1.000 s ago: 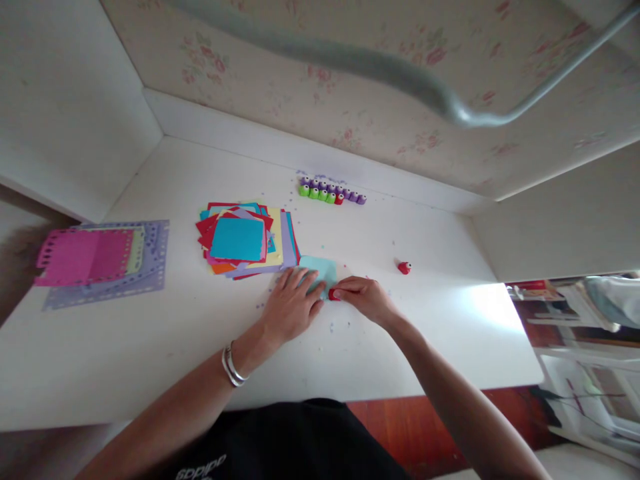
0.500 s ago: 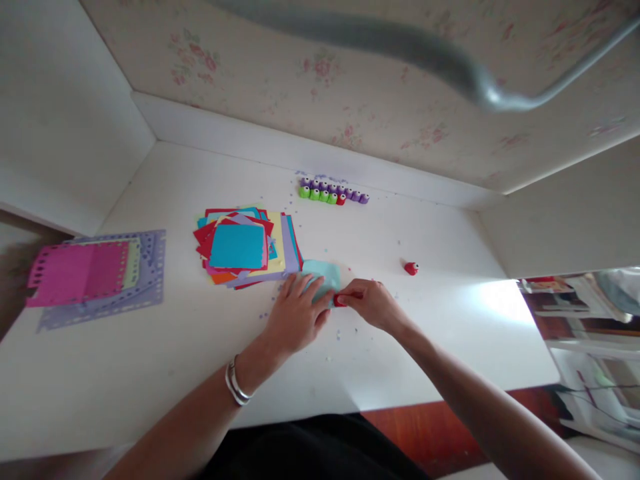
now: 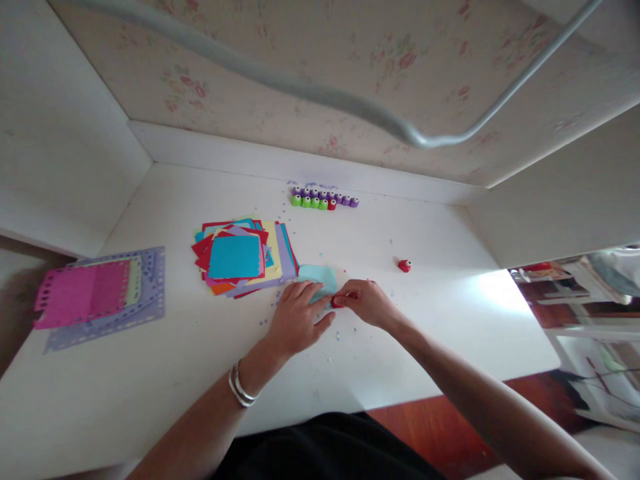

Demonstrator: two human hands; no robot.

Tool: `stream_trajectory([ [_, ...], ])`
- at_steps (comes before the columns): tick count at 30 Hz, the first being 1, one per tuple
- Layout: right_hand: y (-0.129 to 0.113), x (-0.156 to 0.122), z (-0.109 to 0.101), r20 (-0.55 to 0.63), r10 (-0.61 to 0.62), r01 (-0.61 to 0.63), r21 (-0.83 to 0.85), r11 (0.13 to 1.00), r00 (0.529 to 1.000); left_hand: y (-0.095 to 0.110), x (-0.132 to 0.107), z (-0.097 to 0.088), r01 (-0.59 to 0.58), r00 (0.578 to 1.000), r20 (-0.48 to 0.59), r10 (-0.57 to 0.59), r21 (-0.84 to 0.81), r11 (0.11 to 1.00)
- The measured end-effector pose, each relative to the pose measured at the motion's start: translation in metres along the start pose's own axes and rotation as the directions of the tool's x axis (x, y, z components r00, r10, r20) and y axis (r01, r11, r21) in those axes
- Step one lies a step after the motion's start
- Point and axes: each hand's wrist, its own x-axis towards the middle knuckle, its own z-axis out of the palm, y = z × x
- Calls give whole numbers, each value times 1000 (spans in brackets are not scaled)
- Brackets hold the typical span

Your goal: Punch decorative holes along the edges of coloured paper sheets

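Observation:
A light blue sheet of paper (image 3: 324, 275) lies on the white table in front of me. My left hand (image 3: 299, 318) rests over its lower left part with the fingers spread. At the paper's lower right edge, my right hand (image 3: 369, 303) pinches a small red craft punch (image 3: 337, 302), partly hidden by the fingers. Whether the paper sits inside the punch's slot I cannot tell. Another red punch (image 3: 405, 266) stands by itself to the right. Small paper bits (image 3: 338, 335) are scattered near both hands.
Left of the hands lies a messy stack of coloured paper (image 3: 235, 257). Farther left are sheets with punched edges (image 3: 83, 293). Purple punches (image 3: 339, 198) and green punches (image 3: 306, 202) stand in rows at the back, with one red punch (image 3: 332, 205) among them. A grey curved bar (image 3: 300, 90) crosses above.
The view has shifted slightly. My left thumb has moved out from the fingers, while my right hand stays on the red punch at the paper's edge.

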Motion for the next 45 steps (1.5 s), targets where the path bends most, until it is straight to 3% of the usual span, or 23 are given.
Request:
stream_trajectory([
  [18, -9, -3, -3, -28, 33, -35, -45, 998, 999, 4, -2, -1, -39, 999, 7, 39, 51, 998],
  [26, -8, -9, -1, -17, -43, 43, -30, 999, 999, 1, -2, 1, -47, 998, 32, 45, 65, 997],
  [31, -12, -13, -6, -13, -1, 1, -15, 1000, 1000, 1, -2, 3, -35, 999, 22, 34, 80, 996],
  [40, 2, -23, -17, -3, 29, -29, 59, 998, 1000, 1, -1, 4, -35, 999, 21, 33, 77, 996],
  [45, 8, -31, -15, -91, 12, -8, 43, 999, 996, 1, -1, 4, -38, 999, 20, 36, 77, 996],
])
